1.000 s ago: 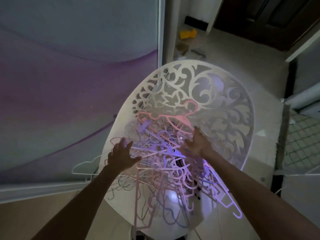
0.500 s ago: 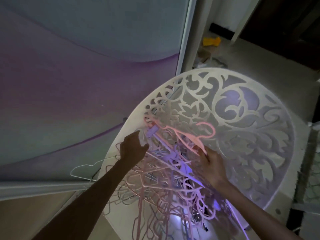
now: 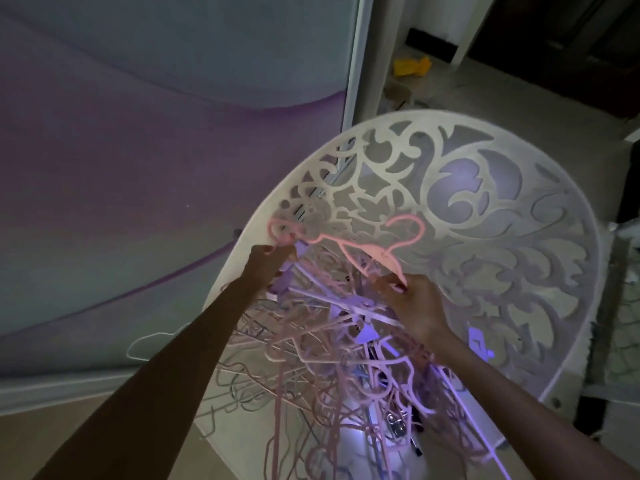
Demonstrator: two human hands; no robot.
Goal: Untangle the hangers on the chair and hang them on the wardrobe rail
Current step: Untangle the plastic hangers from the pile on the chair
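A tangled heap of pink, lilac and white hangers (image 3: 332, 358) fills the seat of a white chair with a cut-out floral back (image 3: 485, 216). One pink hanger (image 3: 349, 244) lies on top of the heap against the chair back, its hook curling up. My left hand (image 3: 268, 263) grips the hanger's left end. My right hand (image 3: 412, 303) pinches its right end between thumb and fingers. The wardrobe rail is not in view.
A purple and grey sliding wardrobe door (image 3: 156, 150) stands to the left with its white frame (image 3: 353, 64) beside the chair. A white wire hanger (image 3: 152, 341) pokes out at the chair's left. A yellow object (image 3: 412, 66) lies on the tiled floor behind.
Both hands have moved up from the heap to the top pink hanger and taken hold of its two ends. The view has come closer to the chair.
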